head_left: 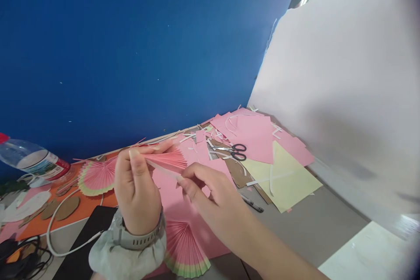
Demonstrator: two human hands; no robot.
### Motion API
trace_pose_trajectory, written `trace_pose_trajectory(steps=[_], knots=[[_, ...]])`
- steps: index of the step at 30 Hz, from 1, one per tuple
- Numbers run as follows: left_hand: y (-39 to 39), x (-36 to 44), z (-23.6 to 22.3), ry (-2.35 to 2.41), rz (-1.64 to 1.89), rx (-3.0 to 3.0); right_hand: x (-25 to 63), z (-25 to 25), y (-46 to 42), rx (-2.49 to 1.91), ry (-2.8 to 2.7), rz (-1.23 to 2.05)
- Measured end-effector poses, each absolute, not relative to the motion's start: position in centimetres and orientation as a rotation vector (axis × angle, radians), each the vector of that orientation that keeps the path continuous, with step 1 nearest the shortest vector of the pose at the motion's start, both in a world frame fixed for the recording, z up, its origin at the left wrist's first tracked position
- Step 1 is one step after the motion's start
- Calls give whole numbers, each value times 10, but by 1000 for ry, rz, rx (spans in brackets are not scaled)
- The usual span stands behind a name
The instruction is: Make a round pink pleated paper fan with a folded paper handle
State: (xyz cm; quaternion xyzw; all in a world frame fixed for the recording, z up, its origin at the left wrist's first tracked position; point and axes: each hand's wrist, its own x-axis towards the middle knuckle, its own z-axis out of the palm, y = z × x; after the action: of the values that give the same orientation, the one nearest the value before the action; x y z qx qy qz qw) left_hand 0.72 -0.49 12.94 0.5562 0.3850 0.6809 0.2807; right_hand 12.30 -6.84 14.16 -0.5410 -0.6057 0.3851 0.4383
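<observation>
At the far left a plastic bottle [39, 159] lies tilted near the blue wall [147, 52], perhaps put there to be out of the way; beside it, cardboard ovals [68, 208] rest on an orange sheet [105, 200]; a pink fan with a yellow edge [98, 177] lies spread just left of the wrist, probably set aside so that its folds are not pressed.

The left hand [138, 186] is raised above the surface [306, 223]; its fingers are closed, thumb against forefinger, on the narrow end of the pleated paper [169, 158], which seems gripped there so that the folds remain gathered while the other end opens toward the right; the pleated paper is thus in the air, between the two hands.

Below it lies a second fan [186, 249], near the front; the right hand [216, 190] has thumb and forefinger nearly together, pinching the end of a pale strip [166, 171] along the lower side of the folds, seemingly to keep it taut; whether the strip is stuck to the paper, one cannot tell.

Farther right, scissors [239, 152] lie within reach, near a yellow sheet [288, 179].
</observation>
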Motion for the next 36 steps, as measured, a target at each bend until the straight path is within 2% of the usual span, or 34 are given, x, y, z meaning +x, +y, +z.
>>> trace_pose_trajectory(steps=[6,13,36], knots=[[-7,10,135,819,1585,1204,131,136,-62,-1411,-1586,671],[-6,12,133,752,1464,1108,139,130,-57,-1505,-1565,653],[-3,15,125,745,1411,1027,135,123,-55,-1575,-1642,342]])
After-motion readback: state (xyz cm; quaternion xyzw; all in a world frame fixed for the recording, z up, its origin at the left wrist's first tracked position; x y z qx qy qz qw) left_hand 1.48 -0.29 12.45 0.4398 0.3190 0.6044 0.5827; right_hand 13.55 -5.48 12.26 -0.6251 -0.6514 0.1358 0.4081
